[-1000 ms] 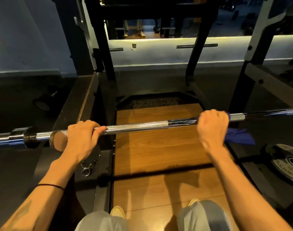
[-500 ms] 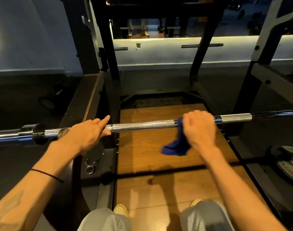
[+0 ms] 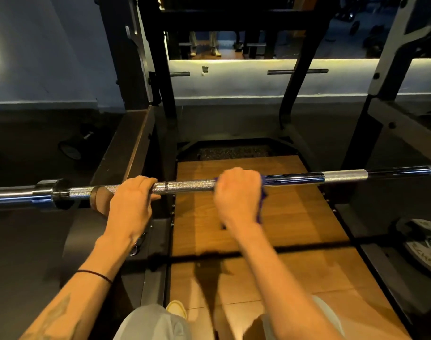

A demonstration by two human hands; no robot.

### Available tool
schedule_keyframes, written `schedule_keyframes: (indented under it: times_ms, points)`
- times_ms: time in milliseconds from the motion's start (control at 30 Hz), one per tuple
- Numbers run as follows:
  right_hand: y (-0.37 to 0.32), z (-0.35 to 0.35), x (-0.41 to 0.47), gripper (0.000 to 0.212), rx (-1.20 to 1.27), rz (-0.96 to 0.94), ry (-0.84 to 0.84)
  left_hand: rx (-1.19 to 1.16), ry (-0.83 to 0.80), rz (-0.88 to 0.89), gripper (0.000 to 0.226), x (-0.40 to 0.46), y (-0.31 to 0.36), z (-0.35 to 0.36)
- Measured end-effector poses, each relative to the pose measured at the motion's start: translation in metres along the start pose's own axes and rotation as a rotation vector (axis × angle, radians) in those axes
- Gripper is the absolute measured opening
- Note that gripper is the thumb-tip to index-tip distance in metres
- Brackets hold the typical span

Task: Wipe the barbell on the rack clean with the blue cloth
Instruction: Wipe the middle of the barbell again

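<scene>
A steel barbell (image 3: 189, 186) runs across the view at waist height, resting on the black rack (image 3: 165, 99). My left hand (image 3: 132, 202) lies over the bar near its left end, fingers curled around it. My right hand (image 3: 236, 192) grips the blue cloth (image 3: 263, 192) wrapped round the bar near its middle. Only a dark blue edge of the cloth shows at the right side of my fist; the rest is hidden under my hand.
A wooden platform (image 3: 295, 217) lies under the bar. A weight plate (image 3: 427, 246) lies flat on the floor at the right. A dumbbell (image 3: 74, 146) sits on the dark floor at the left. A clip (image 3: 136, 246) hangs below my left wrist.
My right hand has slid the cloth leftward along the bar, from near the right knurled section toward the middle. The cloth's hanging tail is now tucked under my hand. My left fingers curled back onto the bar.
</scene>
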State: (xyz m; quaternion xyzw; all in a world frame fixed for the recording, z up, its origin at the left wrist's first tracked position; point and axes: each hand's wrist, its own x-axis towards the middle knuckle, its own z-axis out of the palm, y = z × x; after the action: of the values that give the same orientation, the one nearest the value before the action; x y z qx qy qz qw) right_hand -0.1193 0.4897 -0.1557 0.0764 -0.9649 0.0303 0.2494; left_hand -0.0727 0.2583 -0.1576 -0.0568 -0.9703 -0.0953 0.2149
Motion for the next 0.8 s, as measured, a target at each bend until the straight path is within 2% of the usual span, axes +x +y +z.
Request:
schedule_keyframes:
  times_ms: [100, 167, 267, 467, 567, 667, 733, 800]
  points:
    - [-0.08, 0.0, -0.006, 0.037, 0.147, -0.112, -0.026, -0.012, 0.006, -0.051, 0.034, 0.001, 0.001, -0.002]
    - [-0.083, 0.004, -0.003, 0.041, 0.177, -0.135, -0.03, 0.014, -0.013, -0.053, 0.034, 0.004, -0.001, -0.005]
    - [-0.029, 0.003, 0.005, 0.038, 0.161, -0.153, -0.006, 0.072, -0.04, 0.018, 0.034, 0.009, -0.004, -0.009]
    - [0.172, 0.013, 0.004, 0.048, -0.068, 0.111, 0.018, 0.146, 0.012, 0.053, 0.035, 0.006, 0.001, -0.01]
    - [0.219, 0.019, 0.0, 0.042, -0.134, 0.145, 0.029, 0.171, 0.001, 0.02, 0.039, 0.007, 0.003, -0.01]
    - [0.196, 0.024, 0.001, 0.039, -0.128, 0.21, 0.083, 0.182, -0.042, 0.047, 0.041, 0.014, -0.003, -0.01]
    - [0.152, 0.018, 0.004, 0.039, -0.088, 0.175, 0.07, 0.178, -0.037, 0.09, 0.041, 0.02, -0.005, -0.01]
    - [0.092, 0.011, 0.003, 0.039, -0.014, 0.114, 0.05, 0.136, -0.029, 0.041, 0.045, 0.027, -0.005, -0.008]
